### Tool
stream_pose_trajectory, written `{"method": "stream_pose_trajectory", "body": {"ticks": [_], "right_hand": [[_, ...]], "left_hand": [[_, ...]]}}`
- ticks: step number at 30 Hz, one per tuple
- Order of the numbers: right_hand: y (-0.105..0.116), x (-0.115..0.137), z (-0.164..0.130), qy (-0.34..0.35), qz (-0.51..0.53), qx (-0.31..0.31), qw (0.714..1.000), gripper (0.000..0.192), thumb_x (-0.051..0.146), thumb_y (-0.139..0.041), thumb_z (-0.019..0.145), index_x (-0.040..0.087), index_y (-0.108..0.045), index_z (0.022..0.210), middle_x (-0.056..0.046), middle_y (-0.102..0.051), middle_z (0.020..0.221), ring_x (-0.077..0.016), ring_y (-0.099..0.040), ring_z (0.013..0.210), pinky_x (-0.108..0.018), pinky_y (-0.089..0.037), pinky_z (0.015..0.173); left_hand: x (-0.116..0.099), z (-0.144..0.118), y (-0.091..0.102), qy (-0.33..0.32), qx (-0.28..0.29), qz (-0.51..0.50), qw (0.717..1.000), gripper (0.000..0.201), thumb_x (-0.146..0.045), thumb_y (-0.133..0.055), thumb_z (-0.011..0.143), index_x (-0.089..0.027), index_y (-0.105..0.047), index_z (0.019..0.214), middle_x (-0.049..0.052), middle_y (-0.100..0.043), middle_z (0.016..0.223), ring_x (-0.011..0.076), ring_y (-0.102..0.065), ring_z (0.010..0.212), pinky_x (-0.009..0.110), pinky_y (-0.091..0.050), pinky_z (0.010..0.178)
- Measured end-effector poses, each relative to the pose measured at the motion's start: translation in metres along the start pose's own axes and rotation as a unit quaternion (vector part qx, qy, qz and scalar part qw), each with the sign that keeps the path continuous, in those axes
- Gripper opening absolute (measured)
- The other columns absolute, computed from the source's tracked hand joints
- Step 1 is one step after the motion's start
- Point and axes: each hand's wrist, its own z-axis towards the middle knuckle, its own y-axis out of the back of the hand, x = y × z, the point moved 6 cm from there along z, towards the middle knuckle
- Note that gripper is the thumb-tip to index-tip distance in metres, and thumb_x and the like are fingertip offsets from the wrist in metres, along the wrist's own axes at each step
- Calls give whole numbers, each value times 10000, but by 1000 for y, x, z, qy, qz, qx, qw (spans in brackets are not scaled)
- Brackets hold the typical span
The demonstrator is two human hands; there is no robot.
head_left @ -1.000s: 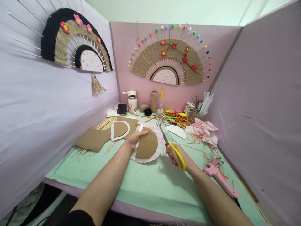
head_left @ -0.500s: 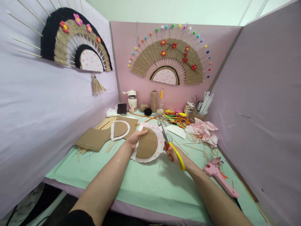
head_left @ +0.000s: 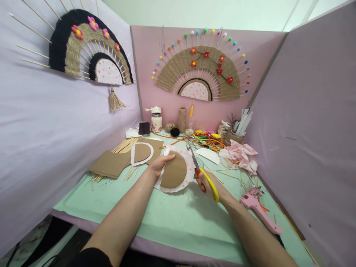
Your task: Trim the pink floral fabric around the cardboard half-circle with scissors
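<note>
Barely shifted since half a second ago: scissors [head_left: 204,174] nudged slightly along the fabric edge. Green counter [head_left: 172,218] underneath, strewn with sticks. Cardboard half-disc on white dotted fabric [head_left: 174,171] held just above it at centre, pinched in left hand [head_left: 159,164] grip. Right hand [head_left: 207,182] grip clamped around yellow scissor handles, blades at fabric's right edge. Pink glue gun [head_left: 257,207] lying near right.

Mint-green worktop [head_left: 178,222] boxed in by three upright partition panels. Left lilac fabric panel [head_left: 55,118] carries black-and-jute woven half-round fan [head_left: 83,52] with tassel. Back pink panel [head_left: 205,107] carries jute woven half-round fan [head_left: 198,70] ringed by coloured bead-tipped sticks. Right mauve panel [head_left: 311,129] bare. Pale green-white wall [head_left: 200,13] above panels. Dark floor [head_left: 55,237] lower left. Light even, soft.
</note>
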Motion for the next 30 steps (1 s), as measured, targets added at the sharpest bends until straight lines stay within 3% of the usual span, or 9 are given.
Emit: {"method": "stream_pose_trajectory", "body": {"ticks": [17,21,26,30], "right_hand": [[2,12,-7,-110,24,-11,994,533,715,-337,799,202,-463,728,80,-358,398,-75,-315,297,-203,-315,306],[1,13,-5,-83,12,-5,996,576,759,-301,786,205,-451,738,76,-343,437,-86,-327,333,-220,-312,334],[1,27,-5,23,-26,9,999,581,768,-264,798,209,-418,757,40,-394,559,-107,-354,482,-244,-331,459],[2,31,-6,24,-56,12,998,534,735,-287,819,215,-392,756,26,-419,610,-124,-360,542,-258,-331,504]], "left_hand": [[6,4,8,7,12,-2,1000,205,-161,-651,742,-49,-684,910,170,-734,825,264,-706,757,355,-517,751],[6,4,9,7,8,-3,1000,213,-171,-649,749,-48,-679,921,172,-732,826,267,-707,754,360,-519,749],[6,4,9,4,3,-5,1000,201,-158,-648,747,-43,-680,910,171,-733,820,266,-707,747,361,-522,754],[7,5,11,10,4,-5,1000,205,-160,-622,769,-41,-679,926,175,-733,836,264,-708,762,365,-517,778]]}}
